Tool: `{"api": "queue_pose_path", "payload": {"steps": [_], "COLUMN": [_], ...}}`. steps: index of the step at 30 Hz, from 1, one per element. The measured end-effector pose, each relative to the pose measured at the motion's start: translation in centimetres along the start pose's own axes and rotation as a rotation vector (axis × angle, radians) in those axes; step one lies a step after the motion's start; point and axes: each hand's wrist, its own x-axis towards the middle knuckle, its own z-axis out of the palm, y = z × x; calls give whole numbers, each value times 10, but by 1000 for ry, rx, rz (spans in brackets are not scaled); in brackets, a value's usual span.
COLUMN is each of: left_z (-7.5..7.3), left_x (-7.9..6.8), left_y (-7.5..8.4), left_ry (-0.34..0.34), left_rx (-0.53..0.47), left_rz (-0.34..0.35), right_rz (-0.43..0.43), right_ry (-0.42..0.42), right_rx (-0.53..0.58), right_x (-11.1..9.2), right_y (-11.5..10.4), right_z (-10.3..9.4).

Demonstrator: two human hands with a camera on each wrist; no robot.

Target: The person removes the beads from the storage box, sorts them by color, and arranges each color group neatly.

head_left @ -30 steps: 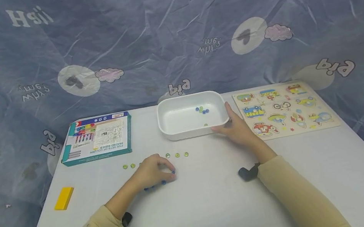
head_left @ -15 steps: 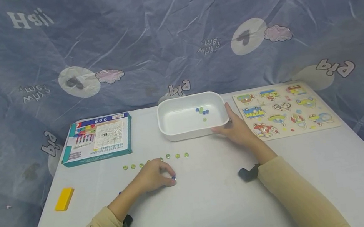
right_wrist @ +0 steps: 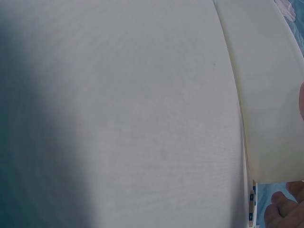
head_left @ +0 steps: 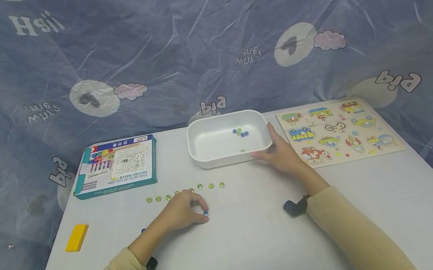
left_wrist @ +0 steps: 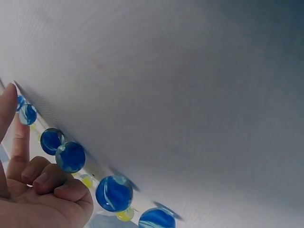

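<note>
My left hand point(head_left: 181, 209) holds a blue marble point(head_left: 206, 213) between thumb and forefinger at the table surface. The left wrist view shows several swirled blue marbles in a line, one large blue marble point(left_wrist: 114, 194) among them; in the head view the hand and forearm hide most of that line. Behind the hand runs a row of yellow-green marbles, with one green marble point(head_left: 211, 186) near its right end. My right hand point(head_left: 281, 153) grips the right front corner of a white tray point(head_left: 216, 160), thumb at the front rim. Several blue and green marbles lie inside the tray.
A boxed toy point(head_left: 117, 167) lies at the back left, with a yellow block point(head_left: 76, 237) in front of it. To the right of the tray lies a wooden puzzle board point(head_left: 340, 131). A patterned cloth point(head_left: 203, 40) hangs behind the table.
My left hand has come slightly nearer to me, bringing the pinched blue marble down into line. A green marble in the tray has rolled a little. My right hand keeps its grip.
</note>
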Motion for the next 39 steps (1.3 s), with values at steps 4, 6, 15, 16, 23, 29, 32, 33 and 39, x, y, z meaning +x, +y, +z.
{"api": "queue_pose_path", "payload": {"steps": [4, 6, 15, 16, 23, 29, 32, 33, 39], "left_z": [2, 3, 0, -2, -34, -53, -53, -53, -48], "left_x": [1, 2, 3, 2, 13, 49, 74, 83, 131], "left_y": [-1, -2, 3, 5, 33, 62, 73, 76, 82], "left_ry": [0, 0, 3, 8, 79, 190, 217, 216, 116], "left_rx": [0, 3, 6, 7, -43, -50, -35, -28, -47], "left_rz": [4, 5, 2, 6, 72, 201, 245, 253, 225], "right_rz": [4, 5, 5, 6, 0, 6, 10, 10, 10], "right_ry": [2, 3, 4, 4, 6, 8, 10, 10, 2], "right_rx": [-4, -6, -8, -8, -9, -13, -12, -10, -9], "right_x": [0, 0, -1, -1, -1, 0, 0, 0, -1], "right_y": [1, 2, 2, 2, 2, 1, 0, 0, -2], "right_z": [0, 0, -2, -2, -3, -2, -2, -1, 0]}}
